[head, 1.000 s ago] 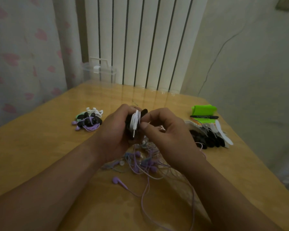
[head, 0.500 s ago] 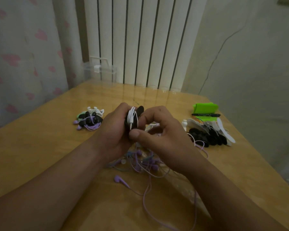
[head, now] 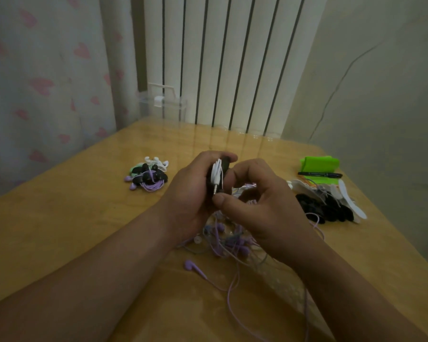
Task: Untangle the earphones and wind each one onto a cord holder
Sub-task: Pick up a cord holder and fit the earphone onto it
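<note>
Earphone point(head: 218, 171): one white, wound on black holder point(head: 224, 162).
Left hand point(head: 190, 193): grips holder.
Right hand point(head: 260, 208): seemingly pinches plug point(head: 216, 188).
Tangle point(head: 232, 243): purple, six o'clock.

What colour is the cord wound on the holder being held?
White cord, on a black holder; clearest in the head view.

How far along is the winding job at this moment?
Done: a small pile of wound earphones lies at the left. In hand: the left hand grips a black cord holder wrapped in white cord, plug showing, and the right hand pinches it. Left: the purple tangle beneath the hands; spare holders wait at the right.
</note>
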